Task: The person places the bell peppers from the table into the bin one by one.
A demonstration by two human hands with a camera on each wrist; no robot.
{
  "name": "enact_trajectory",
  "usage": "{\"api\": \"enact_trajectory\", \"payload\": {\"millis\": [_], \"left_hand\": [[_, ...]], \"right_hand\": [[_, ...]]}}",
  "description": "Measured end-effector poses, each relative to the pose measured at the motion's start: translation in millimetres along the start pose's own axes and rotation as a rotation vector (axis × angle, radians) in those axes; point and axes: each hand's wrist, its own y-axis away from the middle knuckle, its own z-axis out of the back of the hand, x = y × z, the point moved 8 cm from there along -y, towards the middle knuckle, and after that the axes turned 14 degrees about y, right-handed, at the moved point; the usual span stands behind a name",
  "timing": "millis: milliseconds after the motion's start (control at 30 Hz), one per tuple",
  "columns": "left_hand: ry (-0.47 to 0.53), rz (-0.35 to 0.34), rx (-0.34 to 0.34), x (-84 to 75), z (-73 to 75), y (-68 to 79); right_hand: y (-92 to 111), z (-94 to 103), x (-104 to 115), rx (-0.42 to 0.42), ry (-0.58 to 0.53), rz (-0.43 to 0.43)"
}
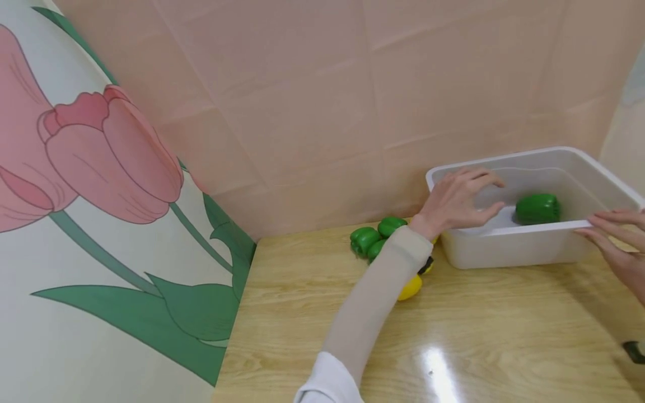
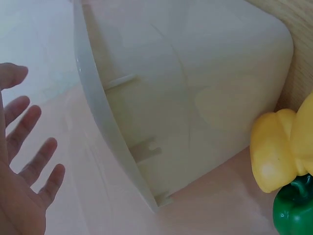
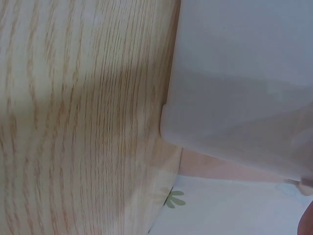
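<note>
A white plastic bin (image 1: 509, 246) stands on the wooden table. Inside it lies a green bell pepper (image 1: 537, 209). My left hand (image 1: 461, 198) hovers over the bin's left end with its fingers spread and nothing held; the left wrist view shows this hand (image 2: 24, 161) apart from the bin's rim (image 2: 95, 100). At the front right of the bin, my right hand (image 1: 622, 238) grips the rim between thumb and fingers. Only a bit of a finger (image 3: 307, 223) shows in the right wrist view, near the bin wall (image 3: 234, 98).
Left of the bin, several green bell peppers (image 1: 365, 242) lie together, partly hidden by the left forearm. Yellow peppers (image 1: 410, 287) are beside them, also seen as a yellow pepper (image 2: 274, 152) against the bin. A paper-covered wall (image 1: 302, 140) rises behind the table (image 1: 292, 324).
</note>
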Motion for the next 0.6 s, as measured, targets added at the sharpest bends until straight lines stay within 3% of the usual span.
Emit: {"api": "enact_trajectory", "payload": {"millis": [267, 467, 600], "left_hand": [[-0.002, -0.040, -0.018, -2.7, 10.1, 11.4], [-0.007, -0.073, -0.049, -3.6, 21.3, 25.8], [0.002, -0.086, -0.069, -4.0, 27.7, 37.4]], "right_hand": [[-3, -0.2, 4, -0.015, -0.024, 0.043], [1, -1.9, -15, -0.022, -0.028, 0.038], [3, -1.6, -24, -0.058, -0.025, 0.108]]}}
